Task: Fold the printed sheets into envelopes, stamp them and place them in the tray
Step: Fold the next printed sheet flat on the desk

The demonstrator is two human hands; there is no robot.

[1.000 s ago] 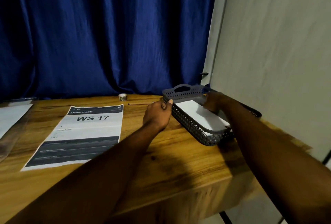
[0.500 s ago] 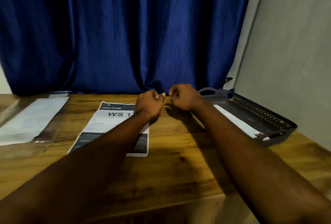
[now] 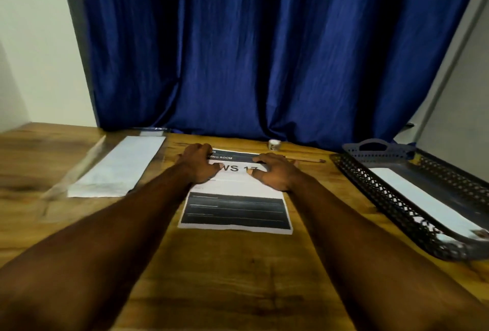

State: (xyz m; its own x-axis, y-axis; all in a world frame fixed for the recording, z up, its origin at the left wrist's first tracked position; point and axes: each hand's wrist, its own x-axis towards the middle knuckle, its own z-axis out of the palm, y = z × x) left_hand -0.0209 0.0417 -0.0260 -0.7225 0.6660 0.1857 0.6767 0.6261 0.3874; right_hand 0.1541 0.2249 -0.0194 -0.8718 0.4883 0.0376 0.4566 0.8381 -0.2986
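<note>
Two bare arms reach out over the wood table (image 3: pixel 238 277). In the middle of it lies the sheet (image 3: pixel 235 211), flat, not folded yet, with a dark block on its near end and big letters on its far end. Both hands are on the far half of the sheet. The left hand (image 3: pixel 199 165) sits at the far left corner with its fingers (image 3: pixel 206 149) curled, and I cannot tell if they pinch the paper or just press it. The right hand (image 3: pixel 276 173) lies flat on the sheet with its fingers spread out, holding nothing. A second ago both hands were over at the tray (image 3: pixel 370 190), on the right side of the table, and then they came together in loose fists. Now they have come down on this sheet. A white paper (image 3: pixel 418 195) lies in the tray, so I think one is done and a new fold is about to start. To the left is a white pile (image 3: pixel 119 166) with clear wrap by it. Past the hands are a pencil (image 3: pixel 307 160) and a little white roll (image 3: pixel 274 144); it may be the stamp, but it is too small to tell. A blue curtain (image 3: pixel 264 52) hangs behind it all.
</note>
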